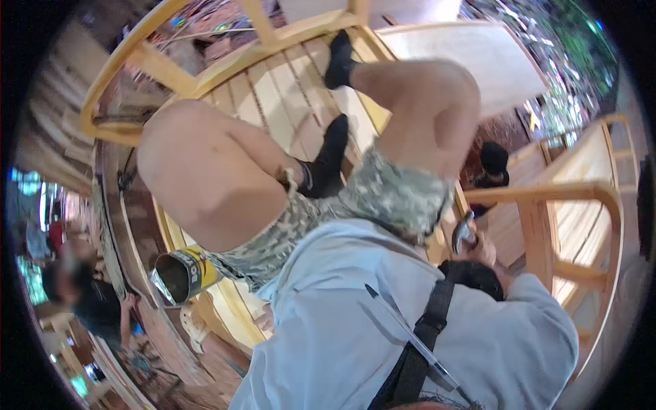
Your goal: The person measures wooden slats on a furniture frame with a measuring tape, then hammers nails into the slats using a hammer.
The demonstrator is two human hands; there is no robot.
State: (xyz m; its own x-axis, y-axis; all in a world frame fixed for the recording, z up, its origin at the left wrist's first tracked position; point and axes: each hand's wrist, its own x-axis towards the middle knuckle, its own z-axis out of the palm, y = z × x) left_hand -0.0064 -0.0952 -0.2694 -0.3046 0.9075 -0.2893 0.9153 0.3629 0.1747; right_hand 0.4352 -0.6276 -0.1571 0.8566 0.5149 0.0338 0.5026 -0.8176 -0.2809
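My right hand [484,253] is at my right side, near the bench's armrest [547,193]. Its fingers are wrapped round what looks like a hammer [464,229], whose shiny metal head sticks out past the fingers. My left hand is out of view. I am sitting with bent legs on a slatted wooden bench [273,85]. By my left hip an opened yellow and black can [183,275] lies tilted, its mouth facing outward.
A pale wooden panel [465,65] lies beyond my feet. To the left, a person in dark clothes [102,307] is beside long boards [157,335]. Another person with dark hair [493,160] is at the right, near more wooden furniture [581,164]. Scraps cover the ground.
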